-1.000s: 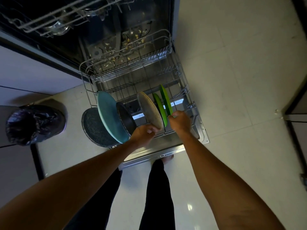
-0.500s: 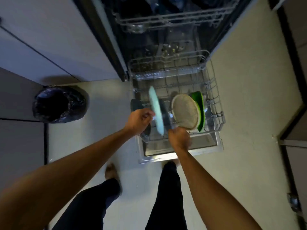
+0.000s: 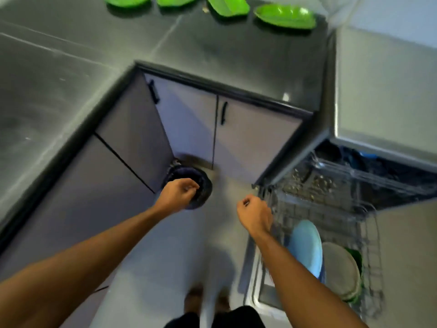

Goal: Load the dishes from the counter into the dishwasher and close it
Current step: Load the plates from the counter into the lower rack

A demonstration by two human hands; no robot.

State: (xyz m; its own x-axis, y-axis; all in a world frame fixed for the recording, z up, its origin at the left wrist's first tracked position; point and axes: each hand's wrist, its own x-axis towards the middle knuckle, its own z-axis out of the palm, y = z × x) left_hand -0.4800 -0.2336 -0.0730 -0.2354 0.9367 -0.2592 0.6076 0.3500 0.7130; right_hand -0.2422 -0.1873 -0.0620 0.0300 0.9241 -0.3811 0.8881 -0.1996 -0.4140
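Left hand (image 3: 176, 195) curled into a fist, thumb tucked against the fingers, nothing in it. Hanging in the air in front of the black-bagged bin (image 3: 203, 185) down on the floor.

Right hand (image 3: 255, 215) same deal: fingers curled in, totally empty, back of the hand up. Sitting right at the far-left corner of the pulled-out lower rack (image 3: 374, 242). Can't tell whether touching the wire or just above it, too blurry.

In that rack, three plates standing on edge:
- blue plate (image 3: 307, 247) on the left, just right of the right forearm
- pale speckled plate (image 3: 340, 271) next to it
- a sliver of green plate (image 3: 356, 255) poking out behind the pale one

Open dishwasher door (image 3: 267, 299) lying flat under the rack. Upper rack (image 3: 378, 176) farther back, holding dark stuff too smeared to name.

Further out, dark L-shaped counter (image 3: 71, 79) wrapping the left and far sides. Four green dishes (image 3: 285, 16) lined up along its far edge, a couple cut off by the top of the shot, well apart from both hands. Grey cabinet doors (image 3: 255, 138) with black handles underneath.
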